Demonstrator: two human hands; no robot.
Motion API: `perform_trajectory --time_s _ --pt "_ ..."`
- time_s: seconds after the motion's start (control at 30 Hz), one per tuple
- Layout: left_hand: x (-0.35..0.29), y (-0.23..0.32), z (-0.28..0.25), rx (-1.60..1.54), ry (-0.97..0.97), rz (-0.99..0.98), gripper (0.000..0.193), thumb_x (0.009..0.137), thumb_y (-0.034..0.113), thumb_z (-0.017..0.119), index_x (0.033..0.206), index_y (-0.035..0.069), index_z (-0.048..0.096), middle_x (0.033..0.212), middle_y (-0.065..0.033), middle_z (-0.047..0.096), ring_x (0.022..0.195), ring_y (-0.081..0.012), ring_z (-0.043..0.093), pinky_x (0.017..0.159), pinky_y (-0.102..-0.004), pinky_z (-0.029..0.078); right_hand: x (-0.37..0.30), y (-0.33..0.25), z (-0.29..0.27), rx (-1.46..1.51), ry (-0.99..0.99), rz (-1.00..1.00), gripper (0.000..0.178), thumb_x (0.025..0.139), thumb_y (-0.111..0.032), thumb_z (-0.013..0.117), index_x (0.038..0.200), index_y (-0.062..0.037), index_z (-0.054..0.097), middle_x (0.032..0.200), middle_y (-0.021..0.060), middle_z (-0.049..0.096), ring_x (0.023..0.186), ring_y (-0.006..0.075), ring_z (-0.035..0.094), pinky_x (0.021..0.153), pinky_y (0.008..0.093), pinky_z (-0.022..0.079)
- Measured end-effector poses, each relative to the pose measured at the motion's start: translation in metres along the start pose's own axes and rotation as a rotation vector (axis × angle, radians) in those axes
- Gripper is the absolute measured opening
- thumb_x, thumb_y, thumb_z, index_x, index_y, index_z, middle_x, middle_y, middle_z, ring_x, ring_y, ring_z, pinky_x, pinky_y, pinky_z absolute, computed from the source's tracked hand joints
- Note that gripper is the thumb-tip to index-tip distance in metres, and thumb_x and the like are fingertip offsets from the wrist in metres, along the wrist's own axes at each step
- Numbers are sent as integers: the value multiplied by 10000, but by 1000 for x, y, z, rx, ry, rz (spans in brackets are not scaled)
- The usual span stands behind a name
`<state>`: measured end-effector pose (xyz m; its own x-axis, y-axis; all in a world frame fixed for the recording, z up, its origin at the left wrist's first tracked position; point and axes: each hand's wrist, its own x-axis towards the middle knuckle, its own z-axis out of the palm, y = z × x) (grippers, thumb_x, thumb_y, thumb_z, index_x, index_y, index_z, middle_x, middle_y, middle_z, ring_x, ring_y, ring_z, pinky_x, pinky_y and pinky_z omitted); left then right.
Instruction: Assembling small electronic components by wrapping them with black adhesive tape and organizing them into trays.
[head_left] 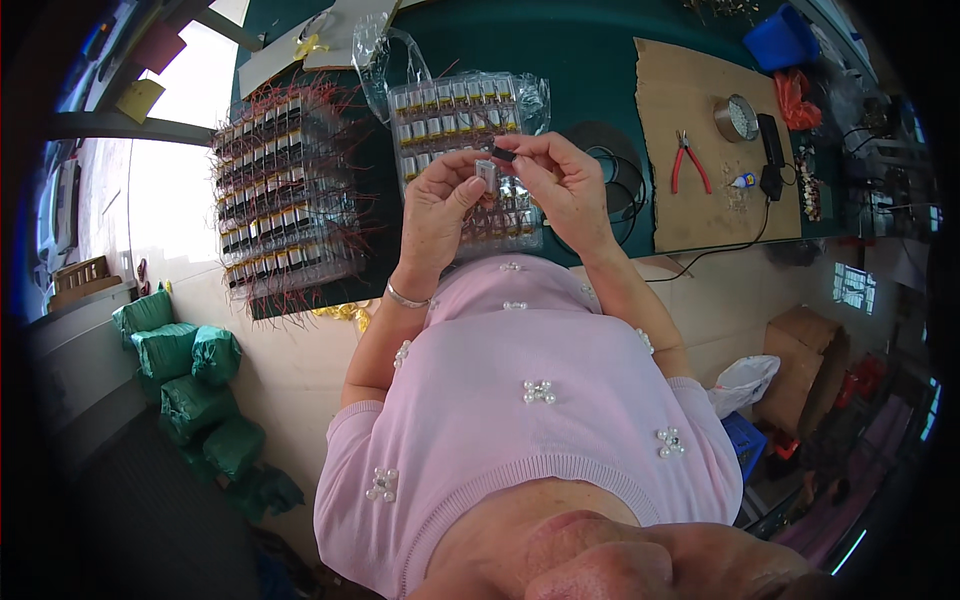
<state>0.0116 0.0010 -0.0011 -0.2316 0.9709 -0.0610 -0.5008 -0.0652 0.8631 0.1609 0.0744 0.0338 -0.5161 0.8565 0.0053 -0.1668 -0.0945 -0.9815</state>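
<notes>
Over the front of the green bench, my left hand [432, 220] pinches a small silver battery cell [486, 176] between thumb and fingers. Close against its top, my right hand [575, 190] grips a short black strip [503, 153]; whether the strip touches the cell I cannot tell. Beneath both hands lies a clear plastic tray [400, 135] with rows of silver cells with yellow bands, partly hidden by my fingers. To the left, a stack of trays [345, 235] carries many cells with black bands and thin red wires sticking out.
A cardboard sheet [690, 110] on the right bears red-handled pliers [690, 165], a round tin [736, 118], a small bottle [743, 180] and a black device [771, 184] with a cable. Beside my right hand sits a dark disc [610, 150]. Green wrapped bundles [190, 350] stand on the floor, left.
</notes>
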Motion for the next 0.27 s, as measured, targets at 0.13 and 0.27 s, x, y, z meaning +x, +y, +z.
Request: perform_trajectory --time_s 0.13,0.27 --pt "-1 8 6 41 -39 18 313 829 64 664 1125 -21 611 828 -23 626 732 -65 566 675 -194 499 -3 -3 0 28 -42 11 91 864 -18 553 932 20 601 1053 91 646 881 85 591 760 218 483" --pt "-3 8 5 63 -84 -4 393 815 70 679 1187 -16 585 835 -16 624 740 -65 565 690 -198 504 -6 0 -3 -27 -77 -10 102 866 -26 553 943 22 600 1075 113 642 920 112 609 789 233 495"
